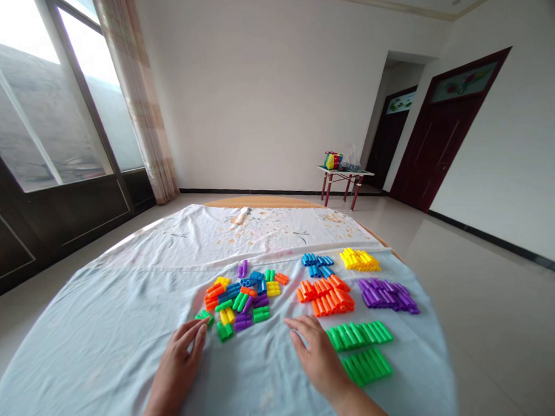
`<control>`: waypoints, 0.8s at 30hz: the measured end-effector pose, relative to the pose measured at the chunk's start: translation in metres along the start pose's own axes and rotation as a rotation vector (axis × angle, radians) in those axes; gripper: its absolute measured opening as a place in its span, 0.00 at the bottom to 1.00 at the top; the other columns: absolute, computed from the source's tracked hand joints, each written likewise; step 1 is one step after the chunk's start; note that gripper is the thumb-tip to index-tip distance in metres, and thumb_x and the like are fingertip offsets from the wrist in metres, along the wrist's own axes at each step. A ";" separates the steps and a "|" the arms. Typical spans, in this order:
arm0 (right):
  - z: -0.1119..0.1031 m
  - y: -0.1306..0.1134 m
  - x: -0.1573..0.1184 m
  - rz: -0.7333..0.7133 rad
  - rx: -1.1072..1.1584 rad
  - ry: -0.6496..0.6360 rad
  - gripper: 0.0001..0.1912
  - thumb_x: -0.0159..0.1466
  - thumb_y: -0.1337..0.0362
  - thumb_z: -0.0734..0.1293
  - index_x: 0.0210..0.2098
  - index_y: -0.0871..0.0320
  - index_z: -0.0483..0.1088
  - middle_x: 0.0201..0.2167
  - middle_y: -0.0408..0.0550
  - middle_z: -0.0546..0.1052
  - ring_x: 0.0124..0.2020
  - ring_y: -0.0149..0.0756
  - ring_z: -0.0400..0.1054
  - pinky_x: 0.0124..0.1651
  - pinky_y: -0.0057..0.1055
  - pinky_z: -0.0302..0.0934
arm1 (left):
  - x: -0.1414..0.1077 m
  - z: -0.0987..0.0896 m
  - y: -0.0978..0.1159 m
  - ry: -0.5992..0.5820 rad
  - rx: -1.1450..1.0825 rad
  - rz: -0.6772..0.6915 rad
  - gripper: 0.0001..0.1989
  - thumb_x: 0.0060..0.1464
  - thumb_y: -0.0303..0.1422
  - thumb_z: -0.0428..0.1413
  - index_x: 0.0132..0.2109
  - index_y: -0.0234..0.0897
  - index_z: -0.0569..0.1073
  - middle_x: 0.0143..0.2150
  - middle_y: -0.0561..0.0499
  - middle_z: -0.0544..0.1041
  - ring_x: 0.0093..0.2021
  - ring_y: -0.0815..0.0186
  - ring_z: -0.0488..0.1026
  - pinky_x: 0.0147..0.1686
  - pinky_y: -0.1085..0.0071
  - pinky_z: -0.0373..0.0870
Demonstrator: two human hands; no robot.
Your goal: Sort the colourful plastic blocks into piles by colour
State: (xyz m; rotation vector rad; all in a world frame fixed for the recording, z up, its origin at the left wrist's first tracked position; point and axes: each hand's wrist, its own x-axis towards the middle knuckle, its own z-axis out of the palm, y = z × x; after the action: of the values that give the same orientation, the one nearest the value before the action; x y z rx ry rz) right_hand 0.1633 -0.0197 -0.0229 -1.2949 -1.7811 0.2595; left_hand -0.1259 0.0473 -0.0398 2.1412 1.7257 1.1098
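A mixed pile of short plastic tube pieces (pixel 242 301) in orange, green, blue, yellow and purple lies in front of me, many joined side by side. My left hand (pixel 180 354) is at the pile's near left, its fingers stretched out and fingertips against a green tube piece (pixel 203 317); I see no clear grip on it. To the right of the pile, my right hand (pixel 316 352) is held low over the cloth with thumb and fingers apart, holding nothing. Beside it lie rows of green tubes (pixel 361 334), partly behind the hand, and orange tubes (pixel 328 296).
Blue tubes (pixel 316 261), yellow tubes (pixel 359 259) and purple tubes (pixel 388 296) form separate groups at the right. A wrinkled pale cloth (pixel 118 329) covers the round table. Farther back, a small table (pixel 344 170) holds a colourful bag (pixel 333 160) and a clear plastic bag.
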 end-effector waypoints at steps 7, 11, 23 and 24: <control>0.031 0.009 0.022 0.044 -0.080 -0.087 0.18 0.59 0.72 0.58 0.47 0.56 0.71 0.38 0.50 0.75 0.43 0.40 0.66 0.48 0.39 0.62 | 0.001 0.002 0.001 0.021 0.030 0.008 0.18 0.52 0.47 0.47 0.39 0.45 0.76 0.40 0.51 0.75 0.41 0.63 0.73 0.42 0.68 0.71; 0.046 0.016 0.043 0.018 -0.134 -0.083 0.21 0.58 0.74 0.58 0.47 0.55 0.70 0.41 0.50 0.74 0.45 0.40 0.65 0.49 0.40 0.61 | 0.002 0.003 0.001 0.011 0.030 0.020 0.16 0.52 0.46 0.48 0.37 0.45 0.76 0.39 0.51 0.75 0.40 0.63 0.73 0.43 0.67 0.70; 0.073 0.024 0.057 0.057 -0.234 -0.110 0.25 0.55 0.76 0.59 0.50 0.54 0.68 0.40 0.52 0.71 0.45 0.42 0.65 0.48 0.39 0.61 | 0.001 0.003 0.000 -0.018 0.035 0.045 0.17 0.53 0.46 0.47 0.40 0.45 0.76 0.39 0.50 0.75 0.40 0.63 0.73 0.43 0.66 0.70; 0.073 0.024 0.057 0.065 -0.241 -0.109 0.24 0.55 0.76 0.59 0.49 0.54 0.69 0.40 0.52 0.71 0.45 0.42 0.65 0.48 0.39 0.61 | 0.001 0.004 0.000 -0.023 0.035 0.047 0.17 0.53 0.46 0.47 0.40 0.45 0.76 0.39 0.50 0.75 0.40 0.63 0.73 0.43 0.66 0.70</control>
State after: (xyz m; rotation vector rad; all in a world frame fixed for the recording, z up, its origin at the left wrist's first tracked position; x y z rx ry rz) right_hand 0.1208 0.0621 -0.0497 -1.5356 -1.9093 0.1577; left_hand -0.1237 0.0495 -0.0420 2.2173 1.7054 1.0695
